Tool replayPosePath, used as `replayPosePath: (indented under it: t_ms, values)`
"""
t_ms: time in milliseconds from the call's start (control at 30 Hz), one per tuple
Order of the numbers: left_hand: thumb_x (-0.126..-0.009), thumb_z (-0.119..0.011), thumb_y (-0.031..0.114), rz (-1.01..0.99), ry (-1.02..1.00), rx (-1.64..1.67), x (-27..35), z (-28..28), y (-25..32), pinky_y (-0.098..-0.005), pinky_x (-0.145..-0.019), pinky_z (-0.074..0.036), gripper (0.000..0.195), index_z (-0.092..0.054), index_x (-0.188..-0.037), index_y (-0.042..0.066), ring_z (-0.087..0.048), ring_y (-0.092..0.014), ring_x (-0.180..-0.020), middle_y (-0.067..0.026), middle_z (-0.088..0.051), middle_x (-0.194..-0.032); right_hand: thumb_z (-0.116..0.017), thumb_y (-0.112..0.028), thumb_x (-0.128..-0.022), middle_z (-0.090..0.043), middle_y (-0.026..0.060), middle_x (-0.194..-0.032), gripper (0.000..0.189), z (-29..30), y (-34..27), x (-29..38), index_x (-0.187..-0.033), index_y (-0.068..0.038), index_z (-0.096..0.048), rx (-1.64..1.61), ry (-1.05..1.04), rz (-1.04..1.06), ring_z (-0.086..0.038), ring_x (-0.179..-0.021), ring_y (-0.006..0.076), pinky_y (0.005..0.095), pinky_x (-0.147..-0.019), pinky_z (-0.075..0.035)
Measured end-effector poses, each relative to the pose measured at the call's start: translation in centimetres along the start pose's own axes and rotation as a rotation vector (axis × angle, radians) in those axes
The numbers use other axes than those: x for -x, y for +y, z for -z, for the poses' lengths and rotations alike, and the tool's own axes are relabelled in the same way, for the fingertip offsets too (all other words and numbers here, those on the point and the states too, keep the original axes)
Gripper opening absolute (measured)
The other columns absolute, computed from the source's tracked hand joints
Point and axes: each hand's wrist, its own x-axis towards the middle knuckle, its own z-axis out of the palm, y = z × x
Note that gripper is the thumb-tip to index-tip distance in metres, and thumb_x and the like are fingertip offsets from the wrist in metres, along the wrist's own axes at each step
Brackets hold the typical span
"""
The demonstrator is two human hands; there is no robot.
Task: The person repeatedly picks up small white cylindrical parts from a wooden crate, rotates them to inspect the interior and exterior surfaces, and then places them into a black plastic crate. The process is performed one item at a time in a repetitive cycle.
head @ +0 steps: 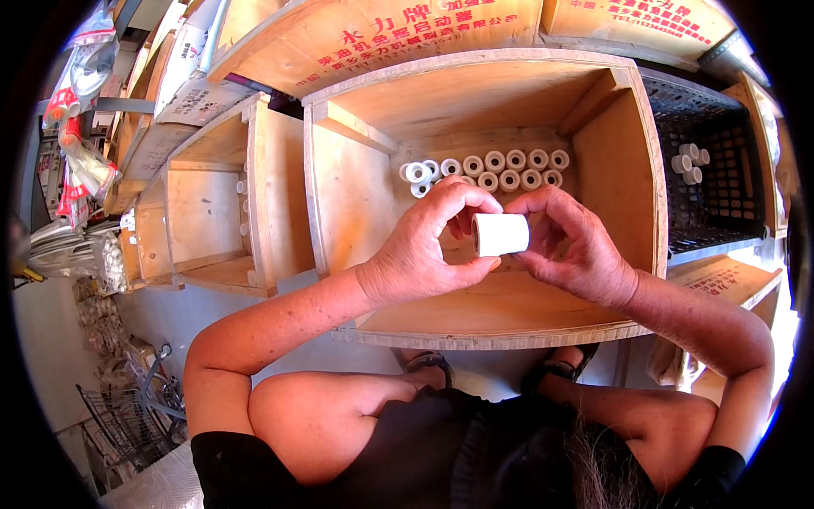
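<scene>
Between my two hands is a white cylindrical sleeve [502, 235], held on its side above a wooden box [356, 216]. My left hand [432, 238] has its thumb and fingers at the sleeve's left part. At the right end, the fingertips of my right hand [572, 245] grip it as well. Several white ring-ended cylinders [495, 160] stand close together in rows on the box floor, by its far wall. One cylinder [418, 172] at the left of the group sits higher than those around it. My hands hide part of the front row.
To the right, a black plastic crate [712, 210] holds several small white cylinders [690, 163]. Another wooden box [210, 216] stands at left, with white pieces along its inner wall. Printed wooden crates [407, 38] line the back. A wire cart [124, 420] is at lower left.
</scene>
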Motion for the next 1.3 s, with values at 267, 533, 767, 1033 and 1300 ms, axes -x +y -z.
replayPosePath:
  t_ms: [267, 533, 767, 1033, 1300]
  values:
    - [-0.072, -0.083, 0.010, -0.015, 0.009, -0.048, 0.1, 0.0, 0.3, -0.0306, -0.082, -0.049, 0.049, -0.059, -0.114, 0.007, -0.058, -0.018, -0.095, -0.0062, -0.057, -0.105, -0.074, 0.000, -0.081, -0.061, 0.0054, -0.107, 0.045, -1.0, 1.3, -0.2, -0.122, -0.004, -0.055, -0.097, -0.031, 0.034, -0.061, -0.088, 0.0106, 0.0268, -0.072, -0.053]
    - [-0.072, -0.084, 0.010, -0.098, 0.037, -0.056, -0.1, -0.2, 0.3, -0.0298, -0.076, -0.053, 0.049, -0.058, -0.114, 0.010, -0.060, -0.018, -0.092, -0.0055, -0.054, -0.101, -0.075, -0.002, -0.082, -0.063, 0.0056, -0.103, 0.044, -1.1, 0.0, -0.1, -0.122, -0.003, -0.055, -0.110, -0.081, -0.081, -0.062, -0.088, 0.0115, 0.0276, -0.076, -0.054]
    - [-0.072, -0.085, 0.011, -0.098, 0.023, -0.059, -0.1, -0.1, 0.5, -0.0298, -0.076, -0.054, 0.050, -0.057, -0.114, 0.010, -0.061, -0.018, -0.093, -0.0054, -0.055, -0.101, -0.075, -0.003, -0.083, -0.063, 0.0054, -0.101, 0.043, -0.9, -0.3, -0.1, -0.121, -0.003, -0.056, -0.048, -0.096, -0.097, -0.063, -0.086, 0.0105, 0.0268, -0.073, -0.054]
    - [-0.071, -0.085, 0.010, -0.102, 0.022, -0.068, -0.1, -0.2, 0.3, -0.0295, -0.075, -0.054, 0.050, -0.057, -0.113, 0.010, -0.060, -0.019, -0.092, -0.0055, -0.055, -0.100, -0.076, -0.004, -0.083, -0.063, 0.0045, -0.097, 0.042, -1.0, -0.4, -0.2, -0.120, -0.004, -0.056, -0.050, -0.096, -0.112, -0.063, -0.085, 0.0102, 0.0264, -0.073, -0.054]
    - [-0.071, -0.085, 0.009, -0.096, 0.026, -0.058, -0.1, -0.2, 0.1, -0.0289, -0.074, -0.053, 0.050, -0.058, -0.113, 0.009, -0.060, -0.018, -0.089, -0.0054, -0.055, -0.100, -0.077, -0.005, -0.082, -0.063, 0.0053, -0.096, 0.042, -0.8, 0.0, -0.3, -0.119, -0.003, -0.057, -0.006, -0.097, -0.103, -0.063, -0.082, 0.0100, 0.0260, -0.070, -0.054]
